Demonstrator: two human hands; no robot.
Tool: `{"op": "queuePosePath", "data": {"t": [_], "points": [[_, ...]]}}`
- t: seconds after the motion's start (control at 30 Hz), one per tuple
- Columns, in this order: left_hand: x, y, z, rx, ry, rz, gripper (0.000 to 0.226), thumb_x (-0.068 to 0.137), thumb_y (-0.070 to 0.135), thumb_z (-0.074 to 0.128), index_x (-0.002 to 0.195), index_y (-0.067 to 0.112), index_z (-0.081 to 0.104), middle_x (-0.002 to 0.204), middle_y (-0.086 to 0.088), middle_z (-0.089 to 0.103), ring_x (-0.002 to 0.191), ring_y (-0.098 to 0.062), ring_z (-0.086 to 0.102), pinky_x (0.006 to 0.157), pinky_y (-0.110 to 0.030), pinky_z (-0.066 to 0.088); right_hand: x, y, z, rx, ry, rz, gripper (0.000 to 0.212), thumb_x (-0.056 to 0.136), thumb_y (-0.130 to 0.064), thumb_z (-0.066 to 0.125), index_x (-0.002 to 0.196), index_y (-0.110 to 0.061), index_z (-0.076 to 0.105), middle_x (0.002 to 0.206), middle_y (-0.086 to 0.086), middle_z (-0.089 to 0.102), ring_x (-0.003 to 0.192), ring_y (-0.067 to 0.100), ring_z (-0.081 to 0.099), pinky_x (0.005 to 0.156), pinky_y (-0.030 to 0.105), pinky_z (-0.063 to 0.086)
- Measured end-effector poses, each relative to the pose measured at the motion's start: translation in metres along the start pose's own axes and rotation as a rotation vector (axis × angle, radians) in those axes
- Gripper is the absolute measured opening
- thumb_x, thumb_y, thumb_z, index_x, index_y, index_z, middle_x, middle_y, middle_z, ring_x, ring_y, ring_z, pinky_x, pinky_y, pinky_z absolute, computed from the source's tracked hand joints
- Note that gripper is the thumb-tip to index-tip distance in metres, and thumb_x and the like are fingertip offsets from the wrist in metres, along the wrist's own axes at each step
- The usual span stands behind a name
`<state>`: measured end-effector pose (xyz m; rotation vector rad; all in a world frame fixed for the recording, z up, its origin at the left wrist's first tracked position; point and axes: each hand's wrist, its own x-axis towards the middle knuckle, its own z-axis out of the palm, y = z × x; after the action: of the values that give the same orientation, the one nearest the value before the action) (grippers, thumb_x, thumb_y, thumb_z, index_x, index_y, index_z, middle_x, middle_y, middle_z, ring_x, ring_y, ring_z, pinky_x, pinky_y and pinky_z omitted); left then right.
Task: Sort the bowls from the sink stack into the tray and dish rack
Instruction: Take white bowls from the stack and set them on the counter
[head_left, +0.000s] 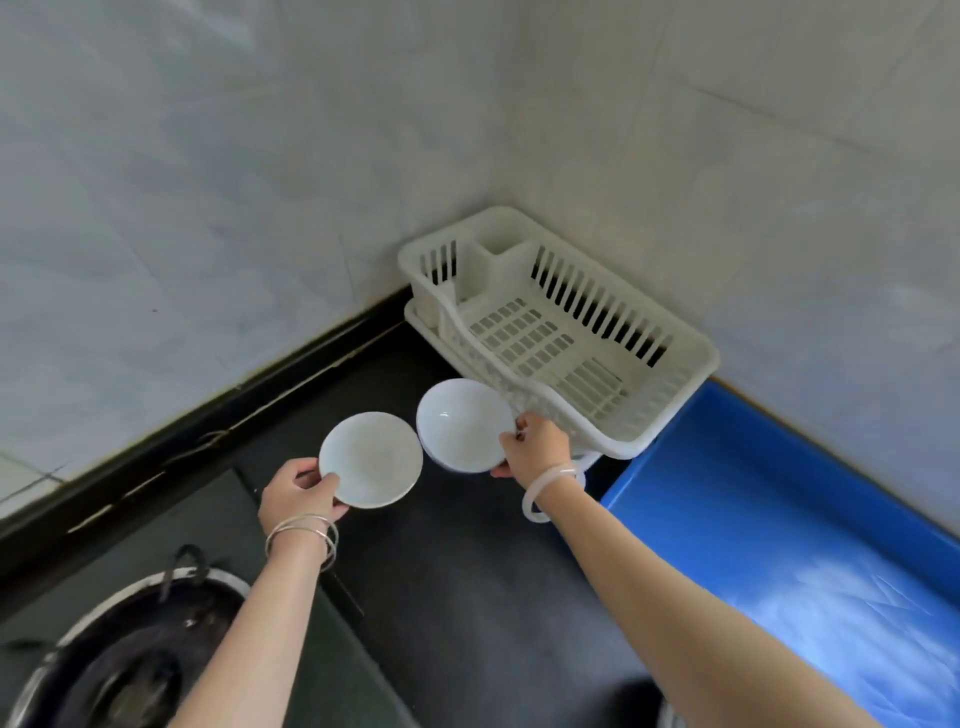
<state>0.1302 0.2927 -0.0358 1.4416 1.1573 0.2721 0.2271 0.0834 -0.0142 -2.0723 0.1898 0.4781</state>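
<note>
The left hand (298, 491) pinches the near rim of a shallow white bowl (371, 460), thumb on top. The right hand (535, 447) grips a deeper white bowl (462, 423) by its rim, with the fingers underneath hidden. Both bowls hang side by side over the dark tabletop (467, 571); whether their rims touch is unclear. The white dish rack (561, 332) sits in the wall corner at 1 o'clock. The frame cuts off the blue tray (779, 519) at 4 o'clock and a dark wok (130, 660) at 7 o'clock.
</note>
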Motion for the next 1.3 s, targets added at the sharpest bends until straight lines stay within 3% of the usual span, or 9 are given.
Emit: {"op": "queuePosePath", "data": {"t": [0.13, 0.23, 0.33, 0.47, 0.73, 0.83, 0.9, 1.1, 1.3], "points": [[0.031, 0.001, -0.001, -0.036, 0.068, -0.04, 0.022, 0.08, -0.006, 0.059, 0.097, 0.007, 0.06, 0.11, -0.019, 0.063, 0.085, -0.033, 0.061, 0.074, -0.043, 0.056, 0.034, -0.011, 0.029, 0.012, -0.003, 0.04, 0.015, 0.094, -0.011, 0.046, 0.107, -0.011, 0.053, 0.091, 0.001, 0.058, 0.056, 0.013, 0.063, 0.05, 0.023, 0.056], [0.048, 0.002, 0.0, -0.046, 0.136, -0.062, 0.028, 0.08, -0.004, 0.061, 0.106, 0.006, 0.06, 0.115, -0.019, 0.063, 0.098, -0.038, 0.063, 0.072, -0.045, 0.058, 0.053, -0.018, 0.05, 0.043, -0.011, 0.088, 0.018, 0.094, -0.01, 0.045, 0.11, -0.009, 0.052, 0.093, 0.006, 0.06, 0.057, 0.014, 0.063, 0.062, 0.032, 0.06], [0.06, 0.002, 0.005, -0.097, 0.183, -0.103, 0.03, 0.08, -0.003, 0.061, 0.108, 0.006, 0.06, 0.116, -0.018, 0.063, 0.102, -0.038, 0.063, 0.074, -0.044, 0.058, 0.064, -0.023, 0.07, 0.068, 0.011, 0.117, 0.008, 0.093, -0.008, 0.046, 0.097, -0.015, 0.046, 0.101, 0.009, 0.059, 0.063, 0.02, 0.066, 0.054, 0.028, 0.056], [0.072, 0.002, 0.011, -0.159, 0.219, -0.147, 0.029, 0.079, -0.003, 0.061, 0.107, 0.008, 0.06, 0.115, -0.018, 0.063, 0.102, -0.037, 0.063, 0.074, -0.043, 0.058, 0.078, -0.028, 0.092, 0.041, 0.04, 0.131, 0.014, 0.092, -0.006, 0.047, 0.087, -0.019, 0.042, 0.095, 0.005, 0.053, 0.065, 0.021, 0.067, 0.069, 0.038, 0.06], [0.081, -0.005, 0.015, -0.242, 0.214, -0.162, 0.029, 0.081, -0.001, 0.06, 0.107, 0.011, 0.059, 0.118, -0.015, 0.062, 0.105, -0.034, 0.062, 0.076, -0.04, 0.057, 0.092, -0.023, 0.106, 0.07, 0.053, 0.162, 0.005, 0.092, -0.01, 0.049, 0.094, -0.015, 0.048, 0.095, 0.005, 0.057, 0.066, 0.02, 0.068, 0.073, 0.04, 0.06], [0.076, -0.009, 0.013, -0.335, 0.147, -0.177, 0.032, 0.086, 0.004, 0.056, 0.116, 0.015, 0.056, 0.123, -0.01, 0.058, 0.108, -0.03, 0.06, 0.083, -0.039, 0.055, 0.092, -0.02, 0.103, 0.233, -0.027, 0.274, 0.027, 0.092, -0.014, 0.051, 0.119, -0.013, 0.05, 0.103, 0.011, 0.063, 0.065, 0.017, 0.066, 0.074, 0.039, 0.06], [0.072, -0.012, 0.012, -0.409, 0.076, -0.218, 0.038, 0.087, 0.007, 0.056, 0.123, 0.019, 0.052, 0.125, -0.007, 0.052, 0.11, -0.03, 0.058, 0.086, -0.037, 0.054, 0.089, -0.014, 0.101, 0.397, -0.077, 0.322, 0.04, 0.09, -0.011, 0.055, 0.129, -0.016, 0.048, 0.094, 0.005, 0.062, 0.069, 0.014, 0.064, 0.075, 0.037, 0.06], [0.067, -0.013, 0.018, -0.643, 0.032, -0.278, 0.038, 0.087, 0.003, 0.056, 0.119, 0.021, 0.053, 0.123, -0.002, 0.046, 0.113, -0.034, 0.055, 0.082, -0.038, 0.054, 0.088, -0.008, 0.107, 0.718, -0.069, 0.34, 0.044, 0.087, 0.001, 0.058, 0.129, -0.011, 0.053, 0.111, 0.011, 0.062, 0.102, 0.026, 0.063, 0.081, 0.036, 0.058], [0.074, -0.001, 0.031, -0.675, 0.109, -0.264, 0.039, 0.085, 0.002, 0.059, 0.119, 0.02, 0.054, 0.116, 0.001, 0.045, 0.109, -0.027, 0.05, 0.079, -0.036, 0.056, 0.112, -0.033, 0.123, 0.722, -0.106, 0.312, 0.04, 0.089, 0.003, 0.052, 0.129, -0.005, 0.053, 0.092, 0.012, 0.063, 0.076, 0.022, 0.068, 0.077, 0.029, 0.056]]}}
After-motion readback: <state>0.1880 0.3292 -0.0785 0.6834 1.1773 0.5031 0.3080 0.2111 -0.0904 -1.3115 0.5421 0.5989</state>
